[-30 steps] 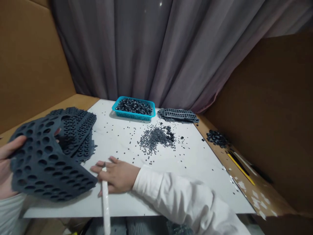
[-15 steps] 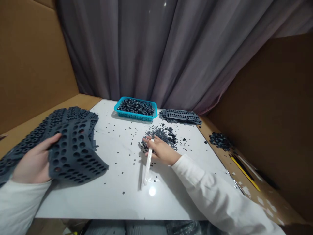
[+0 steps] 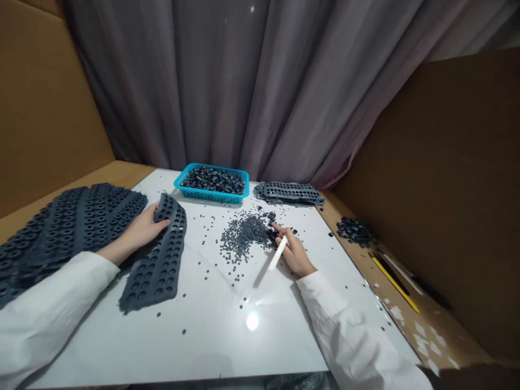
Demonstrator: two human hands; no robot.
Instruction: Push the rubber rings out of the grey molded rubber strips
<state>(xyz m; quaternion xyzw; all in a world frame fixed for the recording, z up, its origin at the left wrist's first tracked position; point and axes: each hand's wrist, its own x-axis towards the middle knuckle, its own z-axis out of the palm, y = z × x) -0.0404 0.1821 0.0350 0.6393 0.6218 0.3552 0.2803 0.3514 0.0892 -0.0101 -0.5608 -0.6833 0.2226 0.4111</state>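
Observation:
My left hand point(image 3: 146, 226) grips the upper left edge of a dark grey rubber sheet with rows of round holes point(image 3: 162, 265), thumb on its face. The strip stands tilted on the white table, beside a stack of similar dark sheets point(image 3: 69, 222). My right hand point(image 3: 294, 252) is closed around a white stick-like tool point(image 3: 278, 253), whose kind I cannot make out. Its fingertips reach the dark chunks at the right edge of a pile of small dark discs point(image 3: 246, 233). Whether the fingers also pinch a chunk is unclear.
A blue basket point(image 3: 211, 196) full of small black pieces stands at the back. Right of it lie stacked perforated strips point(image 3: 290, 192). On the cardboard at right are a heap of black bits point(image 3: 353, 232), a yellow tool point(image 3: 394, 284) and white scraps. Loose discs dot the table point(image 3: 203, 352).
My left hand has moved right and away from me, turning the rubber sheet more upright. My right hand has shifted right to the dark chunks, and the discs now lie more spread out.

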